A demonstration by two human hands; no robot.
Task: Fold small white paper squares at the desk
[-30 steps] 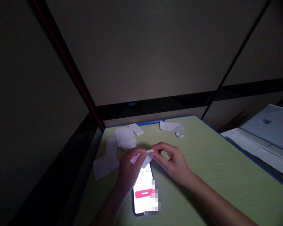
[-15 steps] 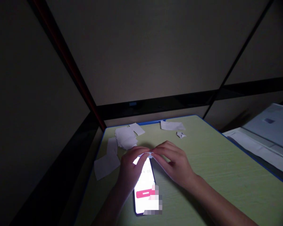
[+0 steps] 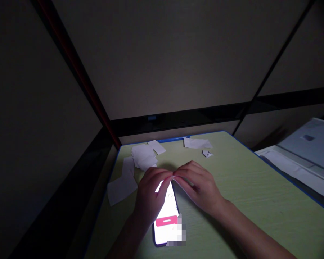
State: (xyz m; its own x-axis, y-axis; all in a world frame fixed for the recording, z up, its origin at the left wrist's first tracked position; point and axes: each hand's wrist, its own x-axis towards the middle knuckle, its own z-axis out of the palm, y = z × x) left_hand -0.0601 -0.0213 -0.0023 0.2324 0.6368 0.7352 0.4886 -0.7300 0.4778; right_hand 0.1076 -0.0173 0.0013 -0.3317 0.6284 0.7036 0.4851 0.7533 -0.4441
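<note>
While a phone (image 3: 164, 205) lay lit below, the left hand (image 3: 152, 190) and right hand (image 3: 201, 185), fingertips closed, pinched a white paper (image 3: 174, 176).

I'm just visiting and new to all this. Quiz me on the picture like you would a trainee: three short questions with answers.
1. True or false: the left hand and the right hand both pinch the same piece of white paper.
2. Which thing lies on the table below the hands?
A) a cup
B) a phone with a lit screen
C) a pair of scissors
3. Fill in: in the picture, the paper stack lies to the ____ of the small crumpled paper.

Key: 1. True. 2. B. 3. Left.
</note>
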